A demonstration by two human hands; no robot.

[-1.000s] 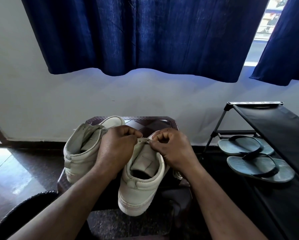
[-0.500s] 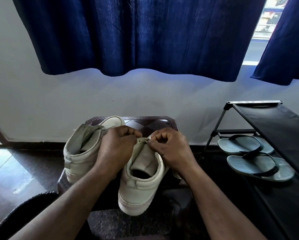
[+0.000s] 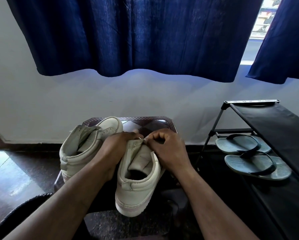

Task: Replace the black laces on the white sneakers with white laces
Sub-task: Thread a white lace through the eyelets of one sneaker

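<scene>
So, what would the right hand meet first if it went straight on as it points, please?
Probably the left hand, just across the top of the near sneaker from the right hand; depth is unclear.

Dark patterned table (image 3: 150,124): left sneaker (image 3: 79,153), right sneaker (image 3: 136,193) on top.

- Dark blue curtains (image 3: 136,35) are hung above a pale wall (image 3: 41,101); a window (image 3: 256,32) strip is seen between them.
- A dark worktop (image 3: 145,122) is set against the wall.
- Grey flip-flops (image 3: 256,168) are kept on a black rack's (image 3: 275,122) lower shelf, at the right.
- A glossy floor (image 3: 15,170) is seen at the left.
</scene>
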